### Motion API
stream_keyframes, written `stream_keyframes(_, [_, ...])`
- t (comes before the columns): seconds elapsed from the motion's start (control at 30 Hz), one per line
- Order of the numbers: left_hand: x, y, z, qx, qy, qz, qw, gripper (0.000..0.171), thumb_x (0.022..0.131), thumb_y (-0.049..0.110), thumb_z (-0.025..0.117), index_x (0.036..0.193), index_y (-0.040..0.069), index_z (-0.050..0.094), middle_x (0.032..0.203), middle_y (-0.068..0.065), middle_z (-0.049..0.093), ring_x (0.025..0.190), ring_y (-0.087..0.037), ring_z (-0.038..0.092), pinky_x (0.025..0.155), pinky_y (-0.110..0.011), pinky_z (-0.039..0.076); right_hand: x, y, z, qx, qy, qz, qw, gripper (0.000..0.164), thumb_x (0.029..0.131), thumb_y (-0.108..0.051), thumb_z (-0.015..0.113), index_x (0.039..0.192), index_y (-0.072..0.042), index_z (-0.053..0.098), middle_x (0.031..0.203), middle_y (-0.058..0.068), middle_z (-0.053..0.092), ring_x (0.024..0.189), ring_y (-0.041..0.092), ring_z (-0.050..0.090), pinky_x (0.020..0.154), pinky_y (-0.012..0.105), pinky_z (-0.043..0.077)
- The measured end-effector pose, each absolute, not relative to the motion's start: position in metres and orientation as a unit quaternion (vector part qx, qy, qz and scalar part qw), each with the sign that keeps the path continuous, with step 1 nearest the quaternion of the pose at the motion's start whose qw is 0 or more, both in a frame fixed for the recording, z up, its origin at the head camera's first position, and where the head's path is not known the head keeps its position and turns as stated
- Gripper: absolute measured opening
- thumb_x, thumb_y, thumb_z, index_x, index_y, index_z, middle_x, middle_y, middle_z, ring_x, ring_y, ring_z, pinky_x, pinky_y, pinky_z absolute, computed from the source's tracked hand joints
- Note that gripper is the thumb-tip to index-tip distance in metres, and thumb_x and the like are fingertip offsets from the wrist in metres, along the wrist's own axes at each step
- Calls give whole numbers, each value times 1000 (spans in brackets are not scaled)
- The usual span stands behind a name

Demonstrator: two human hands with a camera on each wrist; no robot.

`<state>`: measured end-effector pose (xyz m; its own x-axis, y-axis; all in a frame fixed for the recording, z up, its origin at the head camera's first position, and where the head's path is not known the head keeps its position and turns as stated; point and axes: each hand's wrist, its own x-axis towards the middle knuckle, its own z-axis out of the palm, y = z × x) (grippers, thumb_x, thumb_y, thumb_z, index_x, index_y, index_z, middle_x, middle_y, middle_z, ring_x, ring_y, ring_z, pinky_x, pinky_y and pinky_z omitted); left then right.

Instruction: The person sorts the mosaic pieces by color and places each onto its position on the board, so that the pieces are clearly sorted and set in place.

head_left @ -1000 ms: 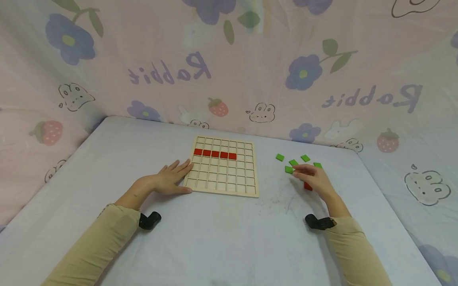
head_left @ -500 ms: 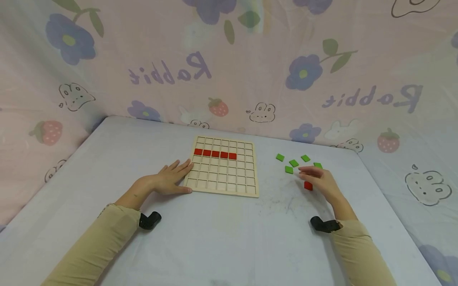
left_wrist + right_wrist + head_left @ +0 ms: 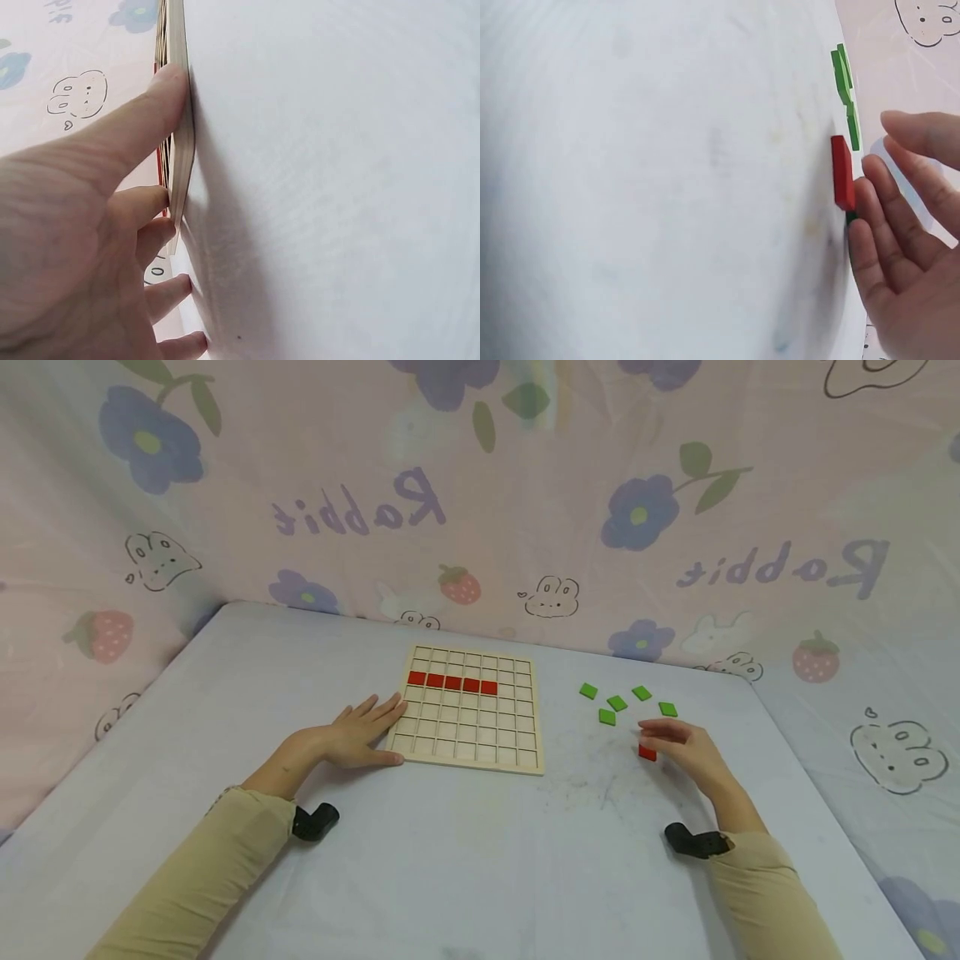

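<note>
A wooden grid board (image 3: 467,767) lies on the table with a row of several red square tiles (image 3: 453,682) in its second row from the back. My left hand (image 3: 348,743) rests at the board's left edge, fingers spread, thumb on the near corner. In the left wrist view the thumb (image 3: 139,124) presses against the board's side. On the right, a loose red tile (image 3: 647,755) lies flat, partly covered by my right hand (image 3: 693,760). The right wrist view shows that hand's fingers (image 3: 883,210) loosely bent beside the red tile (image 3: 842,174), with nothing between thumb and fingers.
Several green square tiles (image 3: 617,702) lie scattered behind the right hand, right of the board. A white cloth covers the table (image 3: 480,868). Behind it hangs a printed curtain (image 3: 495,527) with rabbits and flowers.
My right hand has moved away from the green tiles, right and toward me, to the loose red tile. The left hand and the board have stayed in place.
</note>
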<state>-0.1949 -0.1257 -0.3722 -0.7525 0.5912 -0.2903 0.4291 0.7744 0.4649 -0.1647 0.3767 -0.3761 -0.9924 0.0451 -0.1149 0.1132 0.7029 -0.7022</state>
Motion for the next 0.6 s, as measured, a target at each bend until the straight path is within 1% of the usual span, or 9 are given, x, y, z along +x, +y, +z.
stream_keyframes(0.1, [-194, -126, -371, 277, 917, 188, 215, 83, 96, 43, 54, 154, 3, 10, 161, -19, 1, 144, -48, -3, 113, -66, 1, -163, 379, -376, 41, 920, -386, 46, 54, 90, -34, 67, 133, -3, 55, 127, 16, 61, 92, -12, 51, 91, 32, 40])
stream_keyframes(0.23, [-194, -125, -372, 277, 917, 193, 215, 83, 96, 42, 55, 154, 3, 10, 161, -19, 1, 144, -48, -3, 113, -66, 1, -161, 383, -376, 44, 920, -385, 56, 56, 90, -35, 67, 134, -3, 54, 126, 11, 64, 91, -14, 52, 89, 27, 40])
stream_keyframes(0.27, [-194, -125, -372, 277, 916, 193, 215, 83, 96, 42, 55, 154, 3, 10, 161, -19, 1, 144, -48, -3, 113, -66, 0, -160, 384, -376, 45, 920, -384, 60, 56, 90, -36, 67, 134, -3, 54, 126, 11, 63, 92, -12, 52, 90, 28, 39])
stream_keyframes(0.37, [-195, -124, -372, 278, 916, 195, 215, 83, 96, 41, 55, 154, 3, 10, 160, -19, 1, 144, -48, -3, 113, -66, 0, -158, 387, -375, 45, 921, -381, 74, 58, 90, -37, 67, 135, -4, 52, 131, 16, 59, 102, -3, 51, 96, 36, 39])
stream_keyframes(0.5, [-195, -125, -373, 277, 916, 193, 214, 83, 96, 41, 55, 154, 3, 10, 161, -19, 1, 144, -48, -3, 113, -66, 0, -156, 389, -375, 38, 917, -387, 89, 60, 90, -34, 67, 138, -2, 50, 139, 22, 51, 107, -6, 46, 101, 46, 37])
stream_keyframes(0.6, [-195, -125, -374, 275, 917, 193, 213, 83, 96, 41, 55, 154, 3, 10, 161, -19, 2, 144, -48, -3, 113, -66, 0, -157, 390, -376, 36, 916, -389, 93, 60, 90, -31, 68, 138, -1, 49, 140, 22, 50, 101, -14, 43, 101, 44, 37])
